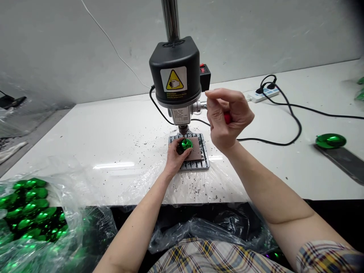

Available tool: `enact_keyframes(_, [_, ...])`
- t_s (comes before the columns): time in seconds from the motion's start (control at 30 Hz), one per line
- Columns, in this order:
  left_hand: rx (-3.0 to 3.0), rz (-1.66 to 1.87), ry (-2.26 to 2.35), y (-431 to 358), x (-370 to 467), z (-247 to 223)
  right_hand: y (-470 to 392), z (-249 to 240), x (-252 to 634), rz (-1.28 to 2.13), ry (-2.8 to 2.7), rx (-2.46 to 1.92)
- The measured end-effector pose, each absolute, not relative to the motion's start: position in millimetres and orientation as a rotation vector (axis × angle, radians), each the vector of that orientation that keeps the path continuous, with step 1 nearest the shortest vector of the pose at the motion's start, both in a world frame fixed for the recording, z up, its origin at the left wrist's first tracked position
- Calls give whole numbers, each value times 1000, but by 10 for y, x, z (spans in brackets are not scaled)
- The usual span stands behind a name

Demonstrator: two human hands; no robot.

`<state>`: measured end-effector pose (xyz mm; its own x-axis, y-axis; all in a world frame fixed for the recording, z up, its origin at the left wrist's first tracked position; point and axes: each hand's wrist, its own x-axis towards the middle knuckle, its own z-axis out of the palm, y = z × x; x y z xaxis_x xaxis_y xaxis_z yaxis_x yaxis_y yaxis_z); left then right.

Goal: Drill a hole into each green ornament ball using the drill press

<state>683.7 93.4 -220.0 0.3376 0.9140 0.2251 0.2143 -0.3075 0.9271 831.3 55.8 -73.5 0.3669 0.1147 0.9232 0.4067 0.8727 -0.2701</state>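
With thumb and fingers curled round it, my left hand (178, 155) grips a shiny green ornament (187, 144) on a brown pad (196, 151) over the slotted metal base (205, 163). Directly above it is the chuck (183, 129) of a small black-topped drill press (174, 68) bearing a yellow hand-warning sticker. Raised to the right of the machine, my right hand (229, 115) is closed on the red-knobbed feed handle (227, 117); its metal rod runs to the press. The drill tip is too small to make out.
Plastic bags of green ornaments (31, 204) lie at the left. On the right are a green disc-like piece (331, 140) on a dark flat phone-like object (341, 163), a power strip (264, 94) and a looping black cable (297, 132). Dark shavings dot the white table (93, 129).
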Motion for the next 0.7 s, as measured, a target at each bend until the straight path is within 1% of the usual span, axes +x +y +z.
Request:
enact_keyframes(0.3, [1726,1042,962,943,6832,-2222,578,-965,8409,-413,-1276,-426])
enact_keyframes(0.53, [1727,1021,989,922,6838,-2167,572,-995,8420,-479,-1286,-420])
enact_keyframes(0.7, [1746,1033,990,921,6838,-2167,546,-1079,8405,-446,-1418,-368])
